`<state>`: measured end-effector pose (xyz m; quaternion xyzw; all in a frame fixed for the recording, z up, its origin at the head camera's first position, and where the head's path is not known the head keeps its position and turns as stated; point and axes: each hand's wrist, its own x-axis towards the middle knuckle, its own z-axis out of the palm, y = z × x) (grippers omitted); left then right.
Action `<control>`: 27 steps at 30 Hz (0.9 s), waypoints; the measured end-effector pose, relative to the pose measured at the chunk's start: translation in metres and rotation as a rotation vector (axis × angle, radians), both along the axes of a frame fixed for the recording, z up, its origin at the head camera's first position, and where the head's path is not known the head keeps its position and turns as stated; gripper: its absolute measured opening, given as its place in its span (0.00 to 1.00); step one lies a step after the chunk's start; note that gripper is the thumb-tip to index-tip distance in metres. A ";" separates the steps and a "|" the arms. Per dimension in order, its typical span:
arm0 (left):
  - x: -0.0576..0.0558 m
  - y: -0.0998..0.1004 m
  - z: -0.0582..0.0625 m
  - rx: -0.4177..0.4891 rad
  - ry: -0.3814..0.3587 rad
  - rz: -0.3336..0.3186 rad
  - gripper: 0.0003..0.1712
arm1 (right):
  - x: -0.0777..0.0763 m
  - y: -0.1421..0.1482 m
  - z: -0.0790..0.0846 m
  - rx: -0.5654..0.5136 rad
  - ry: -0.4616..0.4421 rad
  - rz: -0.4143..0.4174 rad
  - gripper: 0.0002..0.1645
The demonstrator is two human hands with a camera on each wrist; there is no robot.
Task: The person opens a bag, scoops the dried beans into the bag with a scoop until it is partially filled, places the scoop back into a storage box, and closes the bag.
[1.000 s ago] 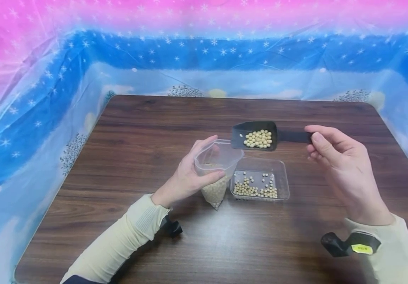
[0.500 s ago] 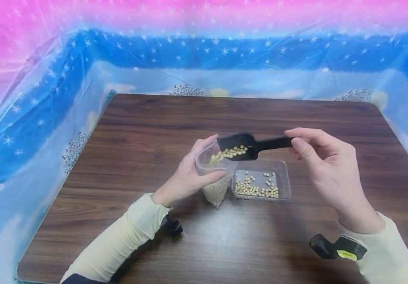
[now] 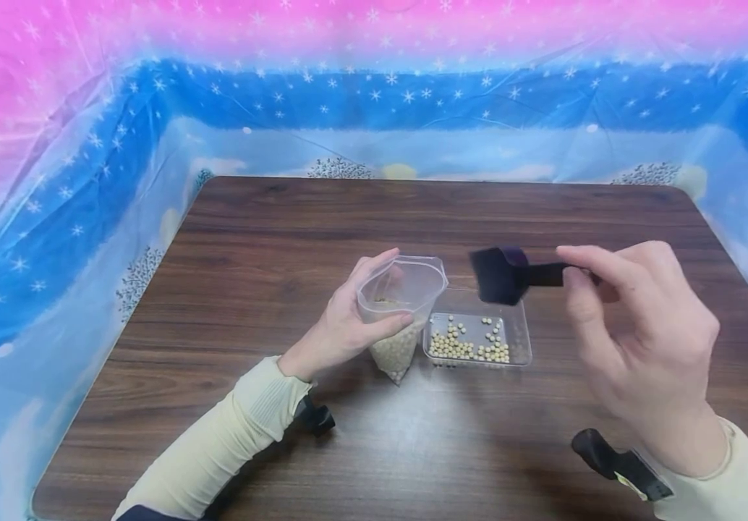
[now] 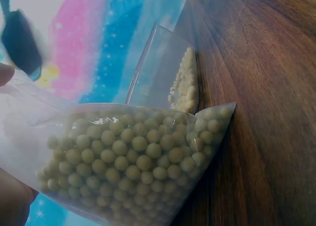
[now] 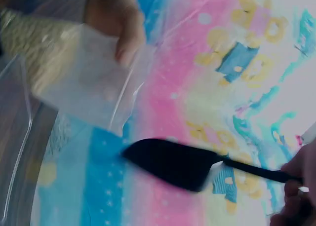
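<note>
My left hand [image 3: 351, 318] grips a clear plastic bag [image 3: 400, 344] around its mouth, thumb in front, holding it spread. Pale round beans fill the lower part of the bag, as the left wrist view shows close up [image 4: 133, 162]. With thumb and fingers my right hand [image 3: 647, 333] pinches the handle of a black scoop [image 3: 500, 278], above the clear box and right of the bag's mouth. The scoop is tilted and blurred, and no beans show on it. In the right wrist view the scoop [image 5: 170, 162] hangs apart from the bag.
A clear plastic box [image 3: 522, 340] stands on the wooden table [image 3: 270, 239] just right of the bag, with a thin layer of beans [image 3: 461, 347] in it. A patterned cloth [image 3: 374, 101] surrounds the table at the back and sides.
The right hand moved the scoop left to the bag's mouth and its beans slid in; since then it has drawn back right and turned over. The left hand and bag have stayed put.
</note>
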<state>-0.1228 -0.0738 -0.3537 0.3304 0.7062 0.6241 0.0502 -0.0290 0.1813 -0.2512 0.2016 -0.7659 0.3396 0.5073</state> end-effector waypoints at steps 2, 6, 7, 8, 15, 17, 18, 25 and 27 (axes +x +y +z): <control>0.000 0.000 0.000 0.003 0.002 0.002 0.47 | -0.001 0.003 -0.005 0.152 -0.041 -0.024 0.16; -0.001 0.000 -0.001 0.012 0.013 0.002 0.47 | -0.008 0.009 -0.027 0.413 -0.182 0.014 0.19; -0.001 0.000 -0.001 0.016 0.013 0.000 0.47 | -0.011 0.010 -0.034 0.454 -0.201 0.024 0.19; -0.001 0.000 -0.001 0.017 0.011 -0.002 0.48 | -0.013 0.011 -0.041 0.485 -0.219 0.029 0.19; -0.001 0.000 -0.002 0.022 -0.006 -0.011 0.48 | -0.021 0.016 -0.068 0.558 -0.351 0.006 0.17; -0.001 0.000 -0.003 0.024 -0.003 -0.013 0.48 | -0.021 0.018 -0.069 0.510 -0.412 -0.019 0.17; -0.001 0.000 -0.003 0.025 -0.001 -0.014 0.48 | -0.020 0.019 -0.069 0.481 -0.447 -0.037 0.16; -0.002 0.000 -0.004 0.032 0.022 -0.014 0.48 | -0.011 0.033 -0.071 0.218 -0.634 -0.165 0.11; -0.002 0.000 -0.004 0.031 0.020 -0.013 0.48 | -0.008 0.036 -0.073 0.154 -0.667 -0.176 0.11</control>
